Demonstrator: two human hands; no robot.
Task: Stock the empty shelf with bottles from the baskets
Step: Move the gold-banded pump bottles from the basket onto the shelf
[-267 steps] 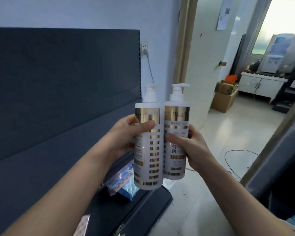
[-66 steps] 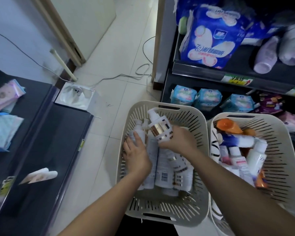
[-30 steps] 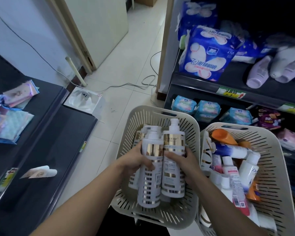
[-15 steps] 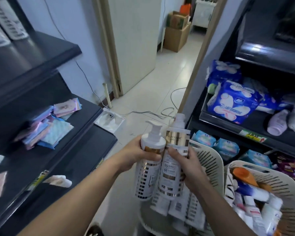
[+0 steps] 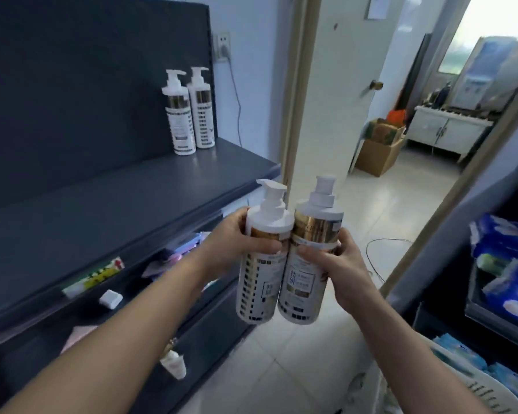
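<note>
I hold two white pump bottles with gold bands upright and side by side in front of me. My left hand grips the left pump bottle. My right hand grips the right pump bottle. Both hang in the air just off the front right corner of the dark shelf. At the shelf's back right stand two matching bottles, touching each other. A white basket rim shows at the lower right.
Lower dark shelves on the left hold small packets and tubes. A stocked shelf with blue packages stands at the right. An open white door, a cardboard box and a floor cable lie ahead.
Both hands lifted the two pump bottles out of the basket and carried them up beside the dark shelf. The view swung up and left from the baskets.
</note>
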